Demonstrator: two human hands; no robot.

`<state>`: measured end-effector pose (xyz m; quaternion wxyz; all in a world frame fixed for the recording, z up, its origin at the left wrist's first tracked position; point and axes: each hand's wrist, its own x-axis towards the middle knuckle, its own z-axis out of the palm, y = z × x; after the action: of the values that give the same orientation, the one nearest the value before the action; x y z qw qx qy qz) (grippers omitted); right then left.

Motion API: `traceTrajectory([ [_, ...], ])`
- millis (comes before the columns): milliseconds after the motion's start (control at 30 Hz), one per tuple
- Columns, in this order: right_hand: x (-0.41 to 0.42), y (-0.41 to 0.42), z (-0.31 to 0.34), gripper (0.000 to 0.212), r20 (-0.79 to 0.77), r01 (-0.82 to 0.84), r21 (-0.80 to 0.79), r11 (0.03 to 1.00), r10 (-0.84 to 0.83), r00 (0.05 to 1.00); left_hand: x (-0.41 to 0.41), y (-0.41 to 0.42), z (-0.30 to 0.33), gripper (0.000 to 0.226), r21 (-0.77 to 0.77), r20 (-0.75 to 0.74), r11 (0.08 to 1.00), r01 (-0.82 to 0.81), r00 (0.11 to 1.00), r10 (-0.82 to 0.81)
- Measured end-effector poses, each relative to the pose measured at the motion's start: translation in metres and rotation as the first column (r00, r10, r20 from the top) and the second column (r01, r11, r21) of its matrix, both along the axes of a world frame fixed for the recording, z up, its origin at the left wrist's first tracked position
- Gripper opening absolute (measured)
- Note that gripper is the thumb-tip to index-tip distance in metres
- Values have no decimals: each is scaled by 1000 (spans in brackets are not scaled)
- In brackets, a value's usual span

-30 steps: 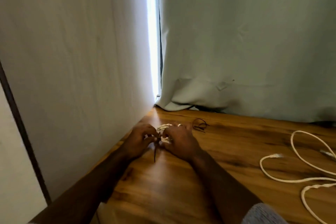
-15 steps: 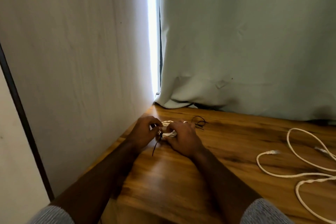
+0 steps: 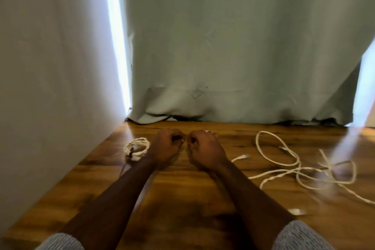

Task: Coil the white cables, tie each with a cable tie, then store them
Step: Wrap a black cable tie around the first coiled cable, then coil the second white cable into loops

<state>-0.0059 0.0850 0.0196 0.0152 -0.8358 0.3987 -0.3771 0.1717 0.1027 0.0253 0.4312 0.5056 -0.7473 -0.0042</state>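
Observation:
A coiled white cable [image 3: 138, 145] lies on the wooden table [image 3: 182, 205] at the left, bound by a black cable tie [image 3: 132, 153] whose tail trails toward me. Just to its right, my left hand [image 3: 164, 146] and my right hand [image 3: 205, 148] hover close together with curled fingers. Their fingertips nearly meet and seem to pinch a thin black cable tie [image 3: 178, 139], mostly hidden by the fingers. A loose white cable [image 3: 284, 169] sprawls in tangled loops on the right, its plug [image 3: 244, 156] pointing at my right hand.
A white wall panel [image 3: 56, 87] borders the table on the left. A grey-green curtain [image 3: 233, 57] hangs along the back edge. A small shiny object [image 3: 297, 211] lies near the front right. Bare wood stretches between my forearms.
Both hands have let go of the tied coil and moved right, to where the spare black ties lay. The coil now rests alone on the left. The view has swung right.

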Motion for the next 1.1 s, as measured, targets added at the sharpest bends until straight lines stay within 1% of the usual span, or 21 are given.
traceTrajectory([
  [100,-48,-2,5,7,7,108,28,994,-109,994,-49,-8,-1,14,43,-16,995,86,996,-85],
  [200,-102,-1,10,4,-9,191,20,981,-191,982,-97,-12,-3,15,91,-36,985,148,989,-146],
  [233,-118,0,11,3,-11,198,30,980,-198,980,-109,-13,-3,14,109,-31,981,159,987,-156],
  [300,-151,4,11,7,-47,173,99,980,-169,984,-131,-16,-5,15,152,-20,969,194,981,-194],
  [367,-174,12,12,14,-139,153,180,972,-129,982,-147,-17,-8,16,181,8,957,228,972,-233],
  [433,-191,20,11,23,-220,170,179,969,-129,967,-155,-15,-12,17,207,25,953,219,973,-229],
  [500,-206,28,12,23,-205,184,132,974,-155,967,-161,-16,-14,17,231,18,950,210,975,-220],
  [567,-221,30,9,19,-175,177,132,975,-153,973,-165,-14,-15,16,250,12,944,216,974,-226],
  [633,-230,33,4,20,-210,151,206,967,-107,972,-172,-13,-17,14,267,15,937,225,971,-238],
  [700,-232,37,-2,27,-254,149,267,952,-79,964,-180,-11,-17,13,270,37,936,225,969,-244],
  [733,-232,40,-5,28,-254,151,267,952,-81,964,-184,-9,-17,12,267,46,935,234,966,-255],
  [800,-235,43,-9,22,-209,133,228,965,-85,974,-190,-8,-19,12,266,62,925,272,953,-298],
  [900,-235,47,-13,25,-168,36,271,962,10,986,-192,-6,-21,15,285,119,904,318,924,-363],
  [967,-231,47,-17,29,-175,-15,283,959,67,982,-191,-8,-24,14,288,154,893,345,904,-398],
  [1000,-228,46,-18,28,-192,-19,280,960,75,979,-191,-9,-26,13,286,165,891,351,898,-407],
  [1100,-219,38,-22,21,-262,-29,237,971,92,961,-191,-11,-25,20,291,160,895,339,905,-394],
])
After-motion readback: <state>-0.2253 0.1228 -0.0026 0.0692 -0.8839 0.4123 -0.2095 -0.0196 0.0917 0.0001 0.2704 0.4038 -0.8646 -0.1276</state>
